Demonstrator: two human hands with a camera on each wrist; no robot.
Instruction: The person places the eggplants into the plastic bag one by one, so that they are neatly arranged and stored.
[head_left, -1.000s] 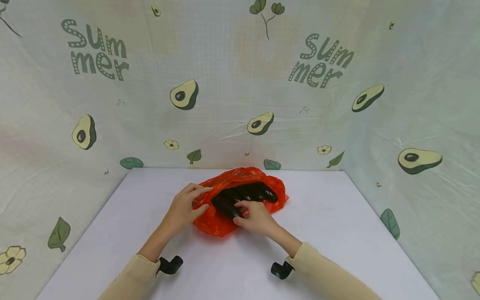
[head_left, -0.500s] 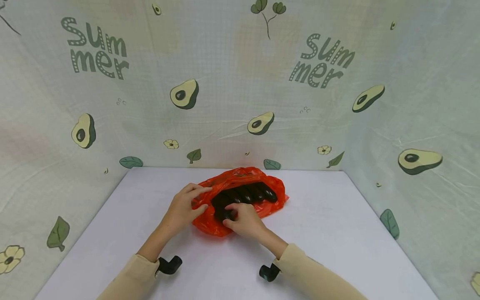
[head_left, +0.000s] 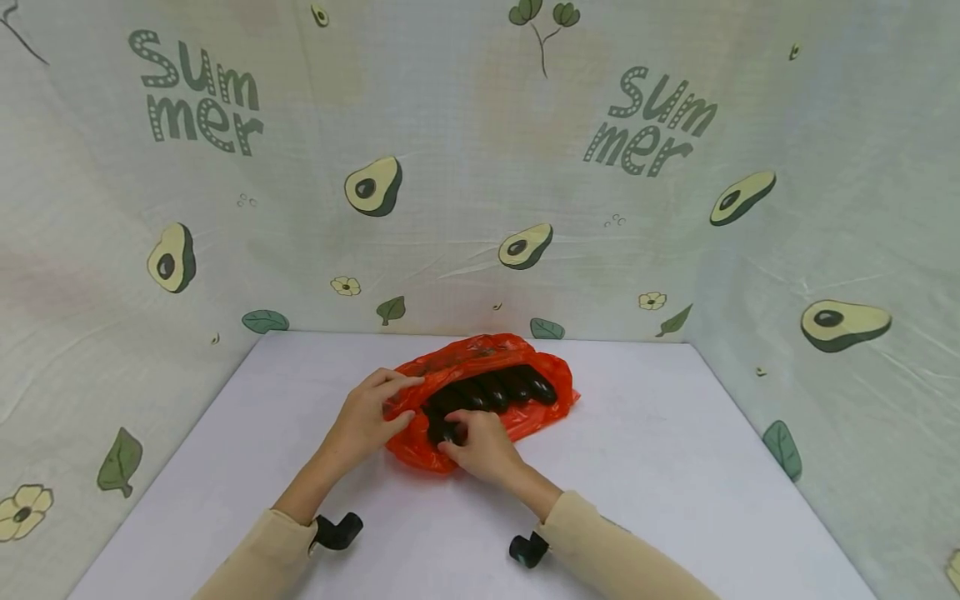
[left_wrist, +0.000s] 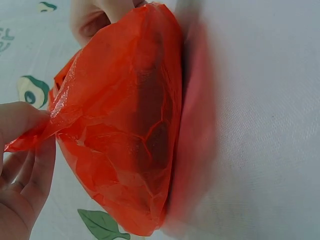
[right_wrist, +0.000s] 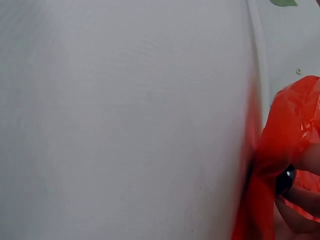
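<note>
A red plastic bag (head_left: 420,454) lies on its side with its mouth facing the person, and several glossy black, elongated objects (head_left: 542,390) rest in a row inside. The left hand (head_left: 367,417) pinches the bag's left edge; in the left wrist view the film (left_wrist: 110,115) is bunched between thumb and fingers (left_wrist: 25,200). At the bag's mouth, the right hand (head_left: 483,446) holds the near end of the leftmost black object (head_left: 442,431) between thumb and fingers. The right wrist view shows that dark tip (right_wrist: 285,180) between the fingers (right_wrist: 302,197).
The bag stands on a white table (head_left: 637,467). Behind and beside it hangs a pale cloth (head_left: 435,108) printed with avocados, leaves and lettering. Black camera mounts (head_left: 339,532) sit at both wrists, below the beige sleeves.
The right hand has moved left and slightly down, pushing the black object deeper into the bag's left side. The left hand has stayed in place on the bag's edge.
</note>
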